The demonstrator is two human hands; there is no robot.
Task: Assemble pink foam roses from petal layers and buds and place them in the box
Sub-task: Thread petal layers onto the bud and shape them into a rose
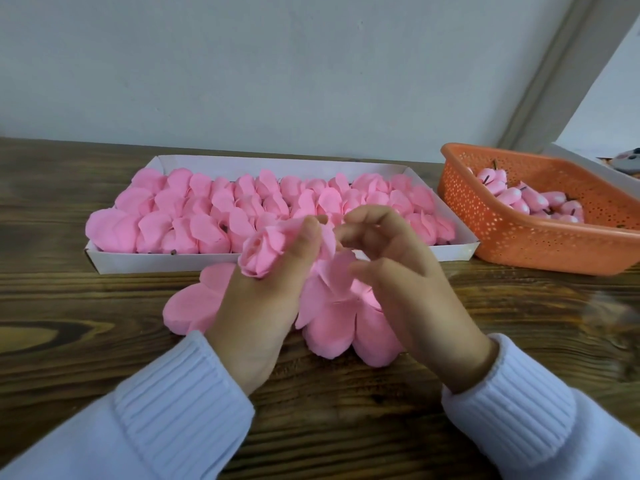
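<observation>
My left hand (266, 299) grips a pink foam rose (259, 252) over the table, bloom pointing left, with a loose petal layer hanging behind the fingers. My right hand (398, 271) hovers just beside it, fingers curled loosely near the petal edge (327, 237); I cannot tell whether it pinches the petal. Flat pink petal layers lie under the hands in two piles, one at the left (194, 306) and one at the right (346, 327). The white box (453, 249) behind holds several rows of finished pink roses (242, 206).
An orange perforated basket (519, 233) with several pink buds (530, 199) stands at the right, beside the box. The wooden table (69, 306) runs back to a grey wall. A white tray edge (595, 168) shows at the far right.
</observation>
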